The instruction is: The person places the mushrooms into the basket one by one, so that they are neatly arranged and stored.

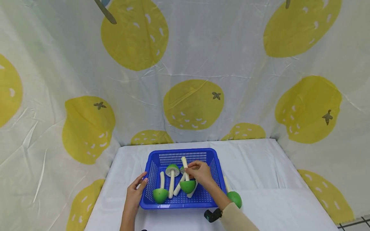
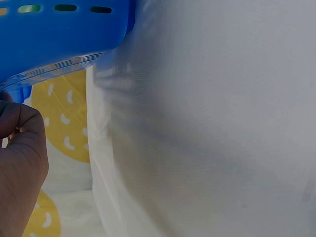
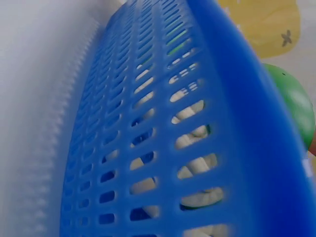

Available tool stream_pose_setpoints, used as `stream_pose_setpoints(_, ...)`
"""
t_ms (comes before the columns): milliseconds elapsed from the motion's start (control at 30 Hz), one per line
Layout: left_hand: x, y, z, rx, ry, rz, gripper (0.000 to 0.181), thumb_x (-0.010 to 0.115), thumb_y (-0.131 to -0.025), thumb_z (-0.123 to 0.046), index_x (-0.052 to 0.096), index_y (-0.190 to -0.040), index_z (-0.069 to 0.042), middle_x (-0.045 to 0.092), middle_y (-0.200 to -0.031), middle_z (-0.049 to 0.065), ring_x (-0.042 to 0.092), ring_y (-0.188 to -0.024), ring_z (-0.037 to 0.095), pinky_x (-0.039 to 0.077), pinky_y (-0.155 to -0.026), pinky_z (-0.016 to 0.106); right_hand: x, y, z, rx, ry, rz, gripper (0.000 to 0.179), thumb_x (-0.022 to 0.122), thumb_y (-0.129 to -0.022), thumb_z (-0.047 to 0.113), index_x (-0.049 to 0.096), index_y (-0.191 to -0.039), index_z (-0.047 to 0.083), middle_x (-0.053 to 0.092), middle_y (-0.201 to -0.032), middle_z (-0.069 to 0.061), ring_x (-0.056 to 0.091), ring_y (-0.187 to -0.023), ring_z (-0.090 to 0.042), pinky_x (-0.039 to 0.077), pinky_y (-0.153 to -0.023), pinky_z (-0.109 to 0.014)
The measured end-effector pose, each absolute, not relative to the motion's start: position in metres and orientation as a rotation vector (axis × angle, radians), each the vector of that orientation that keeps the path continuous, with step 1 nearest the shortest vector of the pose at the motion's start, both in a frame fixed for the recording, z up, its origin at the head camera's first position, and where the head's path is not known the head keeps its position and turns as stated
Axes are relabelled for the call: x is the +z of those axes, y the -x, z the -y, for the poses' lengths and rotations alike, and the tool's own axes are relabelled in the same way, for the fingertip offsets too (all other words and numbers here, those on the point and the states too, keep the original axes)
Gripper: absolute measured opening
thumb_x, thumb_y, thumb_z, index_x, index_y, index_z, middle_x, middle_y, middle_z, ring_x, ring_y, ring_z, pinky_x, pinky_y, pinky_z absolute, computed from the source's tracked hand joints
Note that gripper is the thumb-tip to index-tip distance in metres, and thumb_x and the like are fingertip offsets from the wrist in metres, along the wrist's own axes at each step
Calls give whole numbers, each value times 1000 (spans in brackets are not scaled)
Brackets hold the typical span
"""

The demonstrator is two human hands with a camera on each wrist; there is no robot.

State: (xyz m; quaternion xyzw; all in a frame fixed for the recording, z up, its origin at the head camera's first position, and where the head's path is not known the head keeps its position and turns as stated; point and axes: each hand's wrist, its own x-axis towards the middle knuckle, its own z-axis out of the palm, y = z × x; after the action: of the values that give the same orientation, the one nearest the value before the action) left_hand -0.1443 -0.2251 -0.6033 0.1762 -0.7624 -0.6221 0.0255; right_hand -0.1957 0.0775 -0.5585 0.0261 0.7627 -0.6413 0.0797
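A blue plastic basket [image 1: 179,206] with slotted walls sits on the white-covered table. Its left rim is held between the thumb and fingers of my left hand [image 1: 134,192]; in the left wrist view that hand [image 2: 22,153] is cut off at the edge. Above the basket's inside, my right hand [image 1: 201,175] pinches the pale stem of a toy mushroom, whose green cap [image 1: 188,186] points down towards me. Several similar mushrooms lie in the basket, among them one with its cap [image 1: 160,195] at the front left and one cap-up [image 1: 172,170] behind it.
Another green-capped mushroom [image 1: 234,198] lies on the table outside the basket's right side, partly hidden by my right forearm. White cloth printed with yellow lemons [image 1: 193,104] hangs behind and at both sides. A black strap [image 1: 213,215] is around my right wrist.
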Motion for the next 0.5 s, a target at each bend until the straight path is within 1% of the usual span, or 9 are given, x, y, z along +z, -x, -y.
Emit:
stream_pose_setpoints(267,-604,145,225,-1938,-541,2345,52,70,-97,-46,63,-143,-22,59,-115,5,58,-93,14,53,-74,21,-565,195,-71,-1904,-80,-2275,31,82,-87,24,70,-106,3,74,-91,-8,71,-68,-18,60,-66,-34)
stream_pose_setpoints(467,-604,145,225,-1945,-546,2336,50,69,-98,-46,64,-142,-24,59,-117,7,58,-95,17,53,-74,21,-571,193,-62,-1906,-63,-2262,29,82,-87,20,70,-105,1,73,-91,-11,72,-68,-18,61,-65,-35)
stream_pose_setpoints(500,-604,145,225,-1941,-540,2336,51,69,-98,-45,64,-143,-22,59,-117,8,59,-95,17,53,-74,21,-571,193,-60,-1907,-59,-2258,28,82,-87,19,70,-105,0,72,-91,-11,71,-67,-18,61,-65,-34)
